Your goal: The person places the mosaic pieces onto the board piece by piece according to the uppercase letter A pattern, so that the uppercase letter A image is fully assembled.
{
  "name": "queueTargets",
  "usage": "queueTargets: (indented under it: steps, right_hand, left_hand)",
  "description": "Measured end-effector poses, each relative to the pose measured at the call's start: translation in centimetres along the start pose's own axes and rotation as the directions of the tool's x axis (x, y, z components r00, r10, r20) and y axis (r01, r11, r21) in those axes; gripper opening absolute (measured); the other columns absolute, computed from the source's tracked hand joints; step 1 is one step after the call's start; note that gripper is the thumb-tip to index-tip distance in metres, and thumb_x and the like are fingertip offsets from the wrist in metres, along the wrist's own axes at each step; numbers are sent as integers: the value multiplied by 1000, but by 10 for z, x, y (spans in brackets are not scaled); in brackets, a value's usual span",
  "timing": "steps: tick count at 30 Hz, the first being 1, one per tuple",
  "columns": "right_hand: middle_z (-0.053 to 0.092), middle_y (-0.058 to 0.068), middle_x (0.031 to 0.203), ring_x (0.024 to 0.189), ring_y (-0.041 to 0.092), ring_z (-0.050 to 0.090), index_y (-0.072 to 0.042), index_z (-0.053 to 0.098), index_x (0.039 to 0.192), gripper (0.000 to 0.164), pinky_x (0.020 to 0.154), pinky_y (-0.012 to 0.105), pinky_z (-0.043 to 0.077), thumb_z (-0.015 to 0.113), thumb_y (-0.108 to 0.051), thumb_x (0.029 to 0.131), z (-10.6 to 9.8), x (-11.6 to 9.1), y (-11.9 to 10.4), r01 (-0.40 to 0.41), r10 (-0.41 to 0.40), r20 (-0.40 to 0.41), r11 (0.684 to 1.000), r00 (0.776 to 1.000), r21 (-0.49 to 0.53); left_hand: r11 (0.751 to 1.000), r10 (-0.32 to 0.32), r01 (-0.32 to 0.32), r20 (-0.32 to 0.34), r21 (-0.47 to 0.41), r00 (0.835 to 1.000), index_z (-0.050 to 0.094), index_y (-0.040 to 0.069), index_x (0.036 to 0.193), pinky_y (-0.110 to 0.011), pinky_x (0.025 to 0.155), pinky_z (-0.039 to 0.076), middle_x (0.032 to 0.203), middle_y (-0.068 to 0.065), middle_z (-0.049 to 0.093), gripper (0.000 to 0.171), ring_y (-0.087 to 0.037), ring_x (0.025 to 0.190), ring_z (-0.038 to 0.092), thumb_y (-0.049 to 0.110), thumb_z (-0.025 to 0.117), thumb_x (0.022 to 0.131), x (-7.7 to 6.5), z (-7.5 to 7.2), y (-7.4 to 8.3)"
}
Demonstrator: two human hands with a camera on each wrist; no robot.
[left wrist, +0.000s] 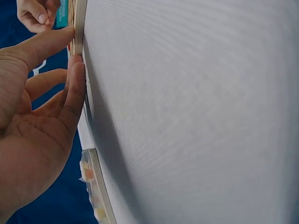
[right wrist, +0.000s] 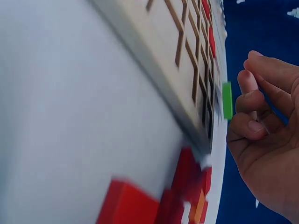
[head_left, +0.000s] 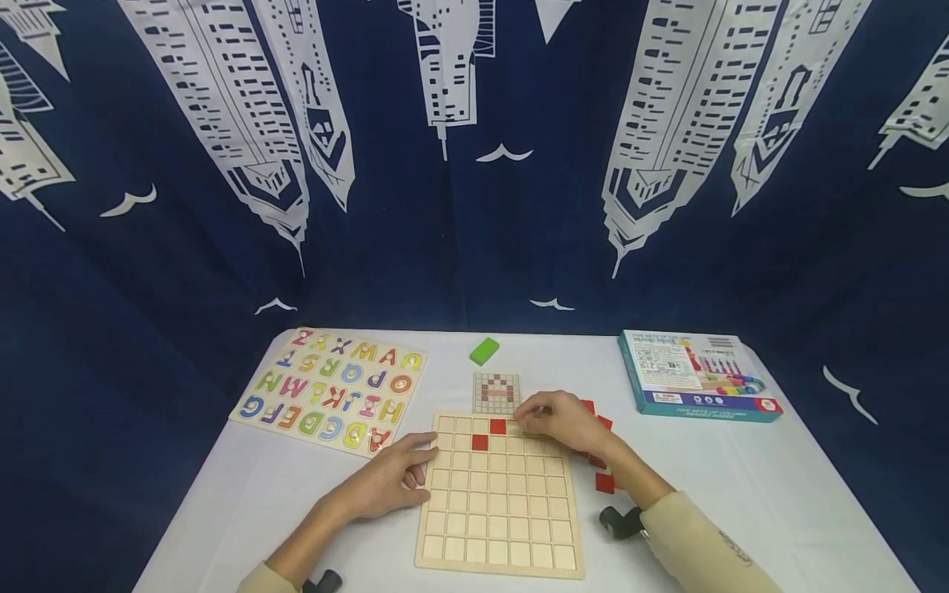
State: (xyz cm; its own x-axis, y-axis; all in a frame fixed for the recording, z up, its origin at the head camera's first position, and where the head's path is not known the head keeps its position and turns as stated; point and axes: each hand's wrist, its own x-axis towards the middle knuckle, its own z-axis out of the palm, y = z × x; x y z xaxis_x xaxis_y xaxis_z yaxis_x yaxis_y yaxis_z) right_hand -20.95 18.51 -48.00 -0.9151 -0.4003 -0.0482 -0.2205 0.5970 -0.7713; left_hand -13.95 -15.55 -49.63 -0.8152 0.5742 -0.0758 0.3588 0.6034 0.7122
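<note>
A square wooden grid board (head_left: 498, 480) lies on the table. Two red tiles (head_left: 498, 427) (head_left: 480, 442) sit in its upper rows. My left hand (head_left: 389, 478) steadies the board's left side, its thumb and fingertips against the edge (left wrist: 79, 28). Over the upper right of the board is my right hand (head_left: 558, 422), thumb and forefinger close together and the other fingers curled; no tile shows in the right wrist view of this hand (right wrist: 268, 102). Just beyond the board lies a pattern card (head_left: 497, 394), near the right fingertips.
Loose red tiles (head_left: 605, 483) lie along the board's right side, partly behind the right forearm. An alphabet puzzle (head_left: 326, 391) lies on the left, a green block (head_left: 484, 352) at the back, and a boxed set (head_left: 700, 376) at the back right.
</note>
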Motion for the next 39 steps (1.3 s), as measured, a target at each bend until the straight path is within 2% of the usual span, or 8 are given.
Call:
queueTargets:
  steps: [5,9,17,22,28,32,39]
  right_hand:
    - [69,-3,100,83,19,56,-24,77,103,15,69,31,50,76,-30,89,-14,-5,12,-45,44,10,998,999,47]
    - [68,1,102,87,22,57,-18,77,108,19,73,33,51,75,-27,90,-24,-7,22,-84,84,5,993,996,85]
    - [68,1,105,98,23,54,-20,77,104,16,81,34,47,76,-25,89,-39,-7,44,-168,170,-48,985,984,44]
    - [66,4,106,101,24,53,-20,77,108,19,81,33,47,76,-24,89,-45,-7,53,-194,195,-55,981,979,24]
    - [64,8,119,106,26,52,-18,76,111,20,79,31,50,72,-17,91,-50,-9,57,-204,205,-49,979,978,17]
    - [64,9,120,107,27,53,-18,76,111,21,81,31,50,70,-13,92,-51,-8,57,-200,199,-56,980,978,-9]
    - [66,8,117,99,24,56,-14,76,111,24,87,37,51,69,-4,90,-50,-7,56,-122,113,-77,985,991,-124]
  left_hand:
    - [1000,-1,1,0,3,1000,53,-3,143,-19,75,53,155,-10,39,66,-1,83,59,15,79,85,0,0,-1]
    - [1000,-1,1,0,6,1000,53,-3,143,-19,75,53,154,-10,40,65,-2,83,60,15,79,85,0,0,-1]
    - [1000,-3,3,-5,3,1000,54,-3,142,-19,75,53,155,-10,39,65,-2,83,60,15,79,85,0,0,-1]
    - [1000,-3,3,-6,1,1000,54,-3,142,-19,75,53,155,-10,39,65,-2,83,60,15,79,85,0,0,-1]
    - [1000,19,-19,-4,-20,1000,54,-4,142,-19,76,54,157,-11,37,64,-1,84,61,13,79,85,0,1,-2]
    - [999,22,-22,-5,-24,1000,54,-4,142,-19,76,54,157,-11,37,64,0,83,61,12,79,85,0,1,-3]
    - [1000,17,-17,-2,-26,1000,53,-4,142,-19,76,54,157,-12,36,65,1,83,60,13,79,85,0,2,-5]
